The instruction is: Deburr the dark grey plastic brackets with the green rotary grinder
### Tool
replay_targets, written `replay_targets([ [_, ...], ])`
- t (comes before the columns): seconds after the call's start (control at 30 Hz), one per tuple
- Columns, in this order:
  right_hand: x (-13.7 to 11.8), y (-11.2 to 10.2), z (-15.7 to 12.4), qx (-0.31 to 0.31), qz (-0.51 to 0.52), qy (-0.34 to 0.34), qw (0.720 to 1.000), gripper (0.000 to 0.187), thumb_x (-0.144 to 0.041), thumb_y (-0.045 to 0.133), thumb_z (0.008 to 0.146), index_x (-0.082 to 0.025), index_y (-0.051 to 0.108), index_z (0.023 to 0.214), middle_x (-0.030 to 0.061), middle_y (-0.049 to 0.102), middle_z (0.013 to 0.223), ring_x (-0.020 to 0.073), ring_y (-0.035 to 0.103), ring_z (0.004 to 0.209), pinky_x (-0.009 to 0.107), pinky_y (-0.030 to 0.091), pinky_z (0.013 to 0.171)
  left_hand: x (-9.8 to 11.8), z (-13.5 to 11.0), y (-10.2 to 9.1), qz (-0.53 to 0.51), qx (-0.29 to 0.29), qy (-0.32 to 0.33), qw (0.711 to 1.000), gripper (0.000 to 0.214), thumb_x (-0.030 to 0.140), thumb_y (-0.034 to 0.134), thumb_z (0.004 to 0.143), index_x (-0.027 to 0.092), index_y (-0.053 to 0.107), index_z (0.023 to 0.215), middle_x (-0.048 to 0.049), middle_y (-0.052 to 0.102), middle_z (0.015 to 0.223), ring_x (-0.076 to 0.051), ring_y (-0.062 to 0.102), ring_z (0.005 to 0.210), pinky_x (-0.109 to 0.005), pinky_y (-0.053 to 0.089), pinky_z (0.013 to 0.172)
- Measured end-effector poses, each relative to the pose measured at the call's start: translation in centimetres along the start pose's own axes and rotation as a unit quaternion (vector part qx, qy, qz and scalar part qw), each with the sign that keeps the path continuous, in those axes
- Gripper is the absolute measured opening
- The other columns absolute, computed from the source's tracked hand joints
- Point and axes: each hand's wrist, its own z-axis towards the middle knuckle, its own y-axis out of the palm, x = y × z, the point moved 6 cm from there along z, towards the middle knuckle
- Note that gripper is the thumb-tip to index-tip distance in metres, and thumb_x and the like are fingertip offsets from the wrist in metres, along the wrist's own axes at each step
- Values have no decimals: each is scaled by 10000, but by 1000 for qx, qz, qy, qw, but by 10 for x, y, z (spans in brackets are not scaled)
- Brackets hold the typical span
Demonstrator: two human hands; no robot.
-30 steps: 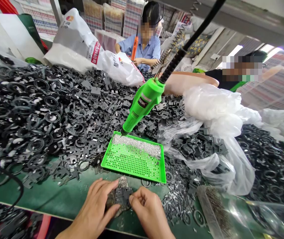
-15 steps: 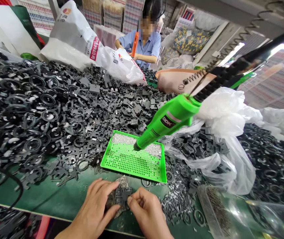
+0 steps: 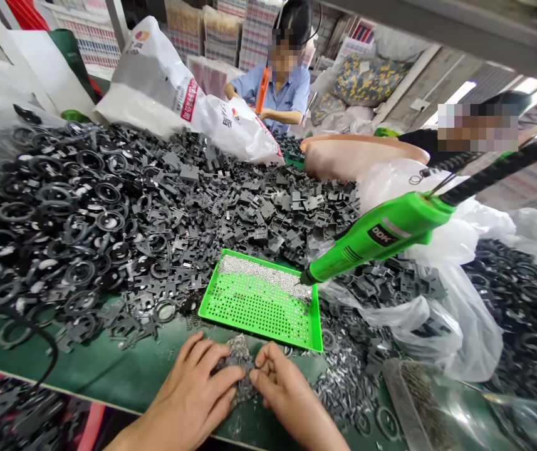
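Note:
My left hand presses a dark grey plastic part with thumb and fingers, on a rough, stone-like block at the front of the table. At the right edge of that part, my right hand has its thumb and curled fingers close together; what lies between them is hidden. Beyond both hands is a green perforated tray, with many small silvery pieces along its far side. A green electric screwdriver hangs tilted, its tip over the tray's right edge.
Heaped dark plastic parts cover the far and left table. At right are a clear plastic bag, loose small metal pieces and a clear container. A person sits opposite; another person is at right.
The screwdriver has swung right, from over the tray's middle to its right edge. My left thumb has moved onto the grey part. The view has shifted slightly, showing a second person at right.

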Motion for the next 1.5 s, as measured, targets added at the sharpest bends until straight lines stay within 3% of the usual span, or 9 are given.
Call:
replay_targets([
  [0.3, -11, -5, -7, 87, -29, -38, 995, 148, -327, 502, 890, -199, 514, 817, -47, 468, 652, 121, 457, 595, 225, 382, 580, -97, -1, -50, 174, 121, -214, 954, 220, 339, 506, 904, 238, 616, 1066, -93, 607, 1070, -287, 521, 899, -428, 380, 741],
  [0.43, -46, -4, -13, 155, -116, -149, 970, 151, -318, 495, 917, -198, 582, 885, 1, 556, 709, 138, 531, 623, 236, 441, 591, -72, 7, -69, 143, 182, -141, 963, 131, 302, 526, 899, 225, 588, 985, -59, 674, 980, -276, 564, 951, -508, 313, 916],
  [0.53, -82, 4, -17, 133, -212, -281, 927, 216, -252, 541, 909, -210, 583, 1117, 69, 637, 974, 186, 622, 868, 288, 516, 762, -28, 13, -65, 65, 142, -56, 986, 157, 178, 508, 892, 239, 557, 1029, -5, 678, 906, -209, 594, 892, -473, 269, 1000],
  [0.7, -94, 8, -20, 42, -335, -288, 896, 216, -152, 643, 849, -199, 599, 1055, 39, 673, 966, 200, 655, 882, 332, 557, 790, 9, 11, -49, -21, 96, -9, 995, 369, 79, 450, 868, 214, 462, 1211, -23, 661, 952, -196, 593, 898, -430, 344, 1002],
  [0.87, -78, 5, -29, 6, -405, -298, 864, 362, -55, 633, 782, -175, 572, 1118, 65, 673, 1005, 229, 653, 907, 369, 566, 815, 4, 5, -26, -82, 80, -22, 993, 498, 122, 520, 852, 224, 376, 1317, -8, 669, 946, -203, 627, 903, -434, 387, 1018],
  [1.03, -66, -13, -20, 84, -309, -292, 901, 345, -40, 567, 753, -187, 578, 1065, 52, 665, 945, 197, 635, 883, 332, 545, 796, -13, -8, -3, -87, 111, -140, 980, 600, 327, 693, 803, 241, 390, 1314, -65, 626, 1122, -274, 571, 1038, -429, 458, 903],
  [1.13, -66, -7, -14, 50, -317, -299, 899, 329, -84, 589, 799, -206, 579, 1105, 48, 648, 991, 189, 608, 915, 329, 525, 828, -16, -13, 9, -65, 77, -142, 985, 415, 371, 676, 834, 274, 523, 1207, -58, 594, 1149, -276, 547, 1048, -424, 452, 878],
  [1.33, -68, 15, -13, 12, -448, -331, 830, 232, -120, 566, 840, -163, 589, 1067, 58, 621, 926, 218, 574, 874, 352, 511, 801, -26, -13, 9, -66, 54, -123, 989, 353, 367, 656, 848, 316, 583, 1189, -35, 594, 1156, -261, 538, 1053, -405, 447, 887],
  [1.5, -60, 36, -21, 85, -545, -348, 758, 339, -89, 513, 807, -73, 577, 1139, 121, 636, 871, 247, 554, 744, 395, 476, 694, -30, -10, 8, -79, 33, -117, 989, 346, 405, 636, 858, 341, 592, 1196, -28, 597, 1154, -255, 537, 1040, -398, 461, 871],
])
